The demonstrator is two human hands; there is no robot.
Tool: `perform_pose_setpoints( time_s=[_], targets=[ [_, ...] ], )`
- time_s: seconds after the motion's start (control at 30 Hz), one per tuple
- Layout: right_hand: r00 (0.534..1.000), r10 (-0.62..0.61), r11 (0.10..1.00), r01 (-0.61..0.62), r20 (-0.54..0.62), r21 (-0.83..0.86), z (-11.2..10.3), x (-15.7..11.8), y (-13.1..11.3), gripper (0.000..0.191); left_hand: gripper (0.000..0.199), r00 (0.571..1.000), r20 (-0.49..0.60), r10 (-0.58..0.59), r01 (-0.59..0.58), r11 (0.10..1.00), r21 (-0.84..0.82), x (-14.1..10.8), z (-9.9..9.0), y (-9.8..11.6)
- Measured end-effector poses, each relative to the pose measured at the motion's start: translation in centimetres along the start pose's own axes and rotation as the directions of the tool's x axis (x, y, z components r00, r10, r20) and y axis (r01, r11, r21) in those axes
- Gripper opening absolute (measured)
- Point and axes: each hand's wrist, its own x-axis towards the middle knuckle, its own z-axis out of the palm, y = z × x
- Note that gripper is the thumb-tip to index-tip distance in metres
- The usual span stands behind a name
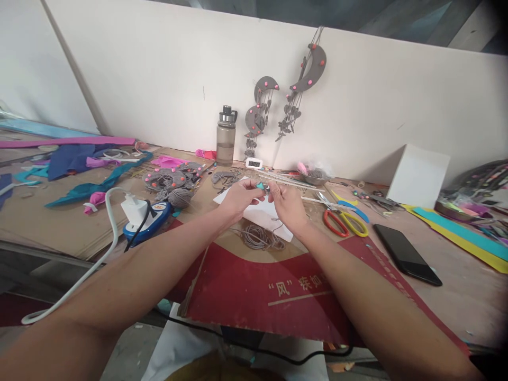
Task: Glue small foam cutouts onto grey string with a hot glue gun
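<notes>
Over a white sheet [264, 214], my two hands are raised close together with their fingertips almost meeting. My left hand [242, 198] pinches a small teal piece [260, 186], too small to tell its kind. The fingers of my right hand [288, 203] are pinched together just beside it, around something small and greyish that I cannot make out. A coil of grey cord [257, 236] lies below my hands at the near edge of the sheet, and a strand of cord runs by my right hand.
Scissors with red and yellow handles [345, 222] and a black phone [407, 254] lie to the right. A water bottle [226, 138] and a small digital clock [254, 163] stand behind. Grey moon-shaped hangings [311, 69] are on the wall. At left are a charger [135, 211] and felt scraps [99, 182].
</notes>
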Motion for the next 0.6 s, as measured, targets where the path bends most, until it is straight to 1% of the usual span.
perform_pose_setpoints(
  time_s=[0.07,0.2,0.3,0.47,0.6],
  targets=[
    [1.0,0.001,1.0,0.0,-0.024,0.031,0.05,0.0,-0.03,0.049,0.015,0.999,-0.036,0.012,-0.013,1.0,-0.018,0.11,-0.06,0.11],
    [0.998,0.018,0.991,-0.01,-0.054,0.132,0.4,-0.13,-0.33,0.025,0.017,0.995,-0.081,0.057,-0.065,0.993,-0.095,0.14,-0.22,0.41],
    [0.998,0.058,0.982,-0.05,-0.039,0.182,0.55,-0.21,-0.5,0.023,0.019,0.995,-0.079,0.064,-0.074,0.989,-0.126,0.01,-0.25,0.41],
    [0.99,0.136,0.958,-0.122,-0.039,0.258,0.34,0.08,-0.17,0.024,0.029,1.0,0.012,0.024,-0.021,0.983,-0.181,-0.03,-0.24,-0.16],
    [0.977,0.212,0.925,-0.197,-0.012,0.326,0.11,0.57,0.2,0.022,0.033,0.996,0.093,-0.011,0.032,0.972,-0.233,0.18,-0.46,-0.21]
  ],
)
